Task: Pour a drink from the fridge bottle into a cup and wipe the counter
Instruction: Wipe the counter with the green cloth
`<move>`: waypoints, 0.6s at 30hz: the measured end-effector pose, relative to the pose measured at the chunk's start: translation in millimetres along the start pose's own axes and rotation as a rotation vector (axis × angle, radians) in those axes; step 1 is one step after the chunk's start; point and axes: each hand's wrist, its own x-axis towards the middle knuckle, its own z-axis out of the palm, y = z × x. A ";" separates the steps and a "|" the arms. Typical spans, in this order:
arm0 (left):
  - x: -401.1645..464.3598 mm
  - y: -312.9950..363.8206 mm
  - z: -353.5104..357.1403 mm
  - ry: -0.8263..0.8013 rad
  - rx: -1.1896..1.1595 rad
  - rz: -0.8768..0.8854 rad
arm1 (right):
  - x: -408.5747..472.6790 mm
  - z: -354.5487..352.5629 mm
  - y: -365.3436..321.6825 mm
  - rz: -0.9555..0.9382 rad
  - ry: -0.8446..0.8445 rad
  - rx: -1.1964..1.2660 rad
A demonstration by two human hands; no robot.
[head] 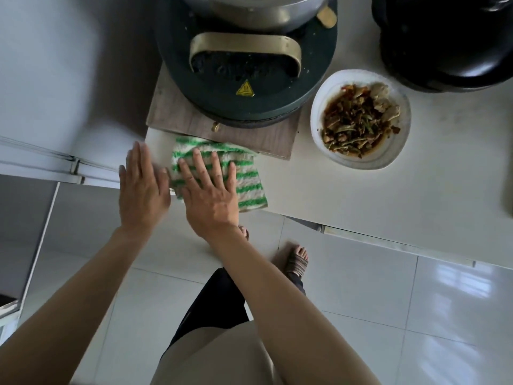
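Note:
A green-and-white striped cloth [244, 179] lies flat on the white counter [347, 195] near its left front corner. My right hand [208, 190] presses down on the cloth with straight, spread fingers. My left hand [143, 184] is flat and open just left of the cloth at the counter's corner, its fingers blurred. No bottle or cup is in view.
A dark round cooker [247, 65] stands on a wooden board [180, 115] just behind the cloth. A white bowl of cooked food [361, 118] sits to the right. A black pot [447, 37] is at the back right. The white fridge [41, 93] stands on the left.

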 end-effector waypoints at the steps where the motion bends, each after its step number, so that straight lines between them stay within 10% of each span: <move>1: 1.2 -0.9 3.5 -0.003 -0.006 0.008 | 0.3 -2.4 3.2 -0.014 -0.001 -0.006; 10: -3.2 9.3 -2.7 0.085 -0.226 -0.067 | -54.9 -18.3 99.2 0.005 0.079 -0.033; 18: -6.7 12.8 -10.3 0.012 -0.077 0.008 | -212.1 -55.0 285.7 0.662 0.163 0.090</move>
